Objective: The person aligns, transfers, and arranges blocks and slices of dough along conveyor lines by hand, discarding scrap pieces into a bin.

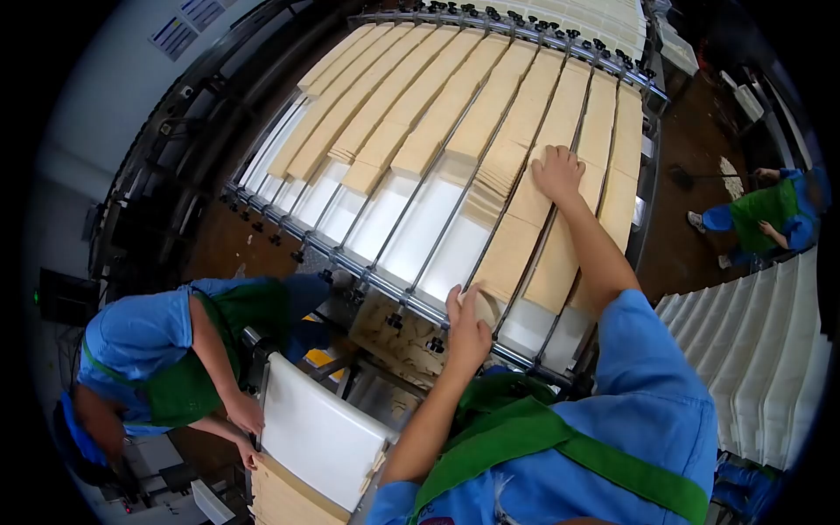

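Note:
Long stacks of thin tan sheets [437,96] lie in lanes on a white surface [407,227], parted by thin metal rods. My right hand [558,173] rests on a stack toward the right, fingers spread over its top. Lower down, my left hand [470,328] is at the near end of a stack [507,258], its thumb and fingers around a small pale piece [481,306]. Several sheets beside my right hand are fanned out in steps [500,175].
Clamped metal bars [376,278] cross the near and far edges. At the lower left a co-worker [157,350] bends over a white belt [319,429]. Another person [766,214] is at the far right, above pale ridged sheets [752,350]. A scrap box [394,346] sits below.

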`<state>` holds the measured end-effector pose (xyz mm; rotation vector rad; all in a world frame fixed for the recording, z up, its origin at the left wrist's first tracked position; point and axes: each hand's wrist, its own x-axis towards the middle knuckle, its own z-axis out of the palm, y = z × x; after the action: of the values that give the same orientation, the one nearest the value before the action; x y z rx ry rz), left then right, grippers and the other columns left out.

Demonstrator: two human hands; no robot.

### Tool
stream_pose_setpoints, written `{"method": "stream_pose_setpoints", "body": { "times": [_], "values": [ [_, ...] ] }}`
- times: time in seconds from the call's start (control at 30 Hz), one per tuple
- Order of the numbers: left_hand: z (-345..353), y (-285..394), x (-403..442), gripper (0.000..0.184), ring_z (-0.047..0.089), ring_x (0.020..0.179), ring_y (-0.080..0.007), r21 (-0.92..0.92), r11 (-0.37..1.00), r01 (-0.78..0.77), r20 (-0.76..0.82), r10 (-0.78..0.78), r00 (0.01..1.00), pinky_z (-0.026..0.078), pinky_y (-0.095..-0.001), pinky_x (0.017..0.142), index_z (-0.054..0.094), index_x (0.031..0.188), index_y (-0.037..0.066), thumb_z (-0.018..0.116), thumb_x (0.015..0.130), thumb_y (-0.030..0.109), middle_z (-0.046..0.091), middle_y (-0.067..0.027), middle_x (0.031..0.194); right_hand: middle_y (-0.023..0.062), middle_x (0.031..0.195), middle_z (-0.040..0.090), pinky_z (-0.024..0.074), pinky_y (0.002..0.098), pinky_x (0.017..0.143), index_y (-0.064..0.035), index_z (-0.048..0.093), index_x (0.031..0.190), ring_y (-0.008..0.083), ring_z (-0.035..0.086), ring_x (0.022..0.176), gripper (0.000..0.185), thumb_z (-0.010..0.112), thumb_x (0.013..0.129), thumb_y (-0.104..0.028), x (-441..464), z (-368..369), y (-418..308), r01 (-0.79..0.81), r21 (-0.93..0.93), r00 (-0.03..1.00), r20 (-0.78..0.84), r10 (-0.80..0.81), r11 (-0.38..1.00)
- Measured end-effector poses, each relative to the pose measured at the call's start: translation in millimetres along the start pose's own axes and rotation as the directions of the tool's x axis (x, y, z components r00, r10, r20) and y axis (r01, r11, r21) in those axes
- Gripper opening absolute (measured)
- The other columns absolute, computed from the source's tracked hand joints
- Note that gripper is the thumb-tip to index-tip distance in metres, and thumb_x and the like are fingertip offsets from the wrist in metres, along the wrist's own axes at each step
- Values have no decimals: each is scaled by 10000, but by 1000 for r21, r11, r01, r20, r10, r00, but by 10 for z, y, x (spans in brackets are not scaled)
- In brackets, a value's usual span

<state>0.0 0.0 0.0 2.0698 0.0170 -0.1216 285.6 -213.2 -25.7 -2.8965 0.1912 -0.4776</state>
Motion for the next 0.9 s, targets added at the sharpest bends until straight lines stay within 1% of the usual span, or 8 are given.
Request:
{"method": "stream_pose_setpoints", "body": {
  "times": [0.07,0.1,0.2,0.23,0.3,0.67,0.77,0.9],
  "values": [
    [-28,-38,-10,664,470,1139,-367,70,997,-45,-227,60,972,386,-345,991,337,1373,21,514,738,-51,341,-191,1351,132,1175,523,287,491,955,-48,595,1137,301,444,1121,496,541,762,-367,109,-39,-32,13,22,999,53,-14,1000],
    [112,-48,-35,664,470,1139,-367,32,998,-53,-232,59,971,386,-345,991,337,1373,21,514,738,-51,341,-191,1351,132,1175,523,287,491,955,-48,595,1137,301,444,1121,496,541,762,-367,149,-127,88,29,-13,999,43,-28,999],
    [59,-45,-170,699,506,1130,-284,-445,868,220,-120,-301,946,428,-348,948,292,1389,-22,508,727,-74,441,-203,1279,130,1133,527,288,490,953,-43,610,1110,306,452,1101,494,538,773,-398,57,-149,1,48,-28,995,86,-46,998],
    [53,-53,-160,699,506,1130,-284,-444,869,218,-121,-299,946,428,-348,948,292,1389,-22,508,727,-74,441,-203,1279,128,1123,526,283,488,955,-42,612,1111,305,448,1101,505,537,779,-416,48,-180,-13,101,-25,988,120,-97,995],
    [52,-13,-150,724,525,1106,-240,-816,478,325,99,-438,893,443,-315,927,253,1405,-40,497,726,-98,473,-167,1259,125,1113,526,279,485,958,-41,614,1112,304,444,1102,517,535,785,-434,12,-236,10,154,-27,976,160,-148,988],
    [2,140,-151,782,548,1083,-211,-825,435,361,176,-408,896,452,-299,912,197,1439,-31,468,713,-137,521,-137,1225,122,1217,490,235,540,1005,-39,654,1094,297,414,1173,569,517,808,-511,35,-271,103,173,-97,971,186,-153,980],
    [36,73,-127,779,546,1087,-216,-808,458,371,179,-408,895,451,-301,915,199,1438,-30,471,715,-133,515,-140,1232,119,1192,506,242,496,1002,-19,670,1061,284,428,1150,586,510,805,-522,102,-285,88,211,-174,956,244,-166,962],
    [59,73,-121,816,540,1098,-223,-799,474,370,175,-405,897,454,-306,912,124,1451,-39,475,720,-134,491,-161,1264,122,1141,531,245,506,998,-40,686,1042,295,454,1126,585,490,806,-537,145,-297,147,182,-78,946,284,-153,980]
  ]
}}
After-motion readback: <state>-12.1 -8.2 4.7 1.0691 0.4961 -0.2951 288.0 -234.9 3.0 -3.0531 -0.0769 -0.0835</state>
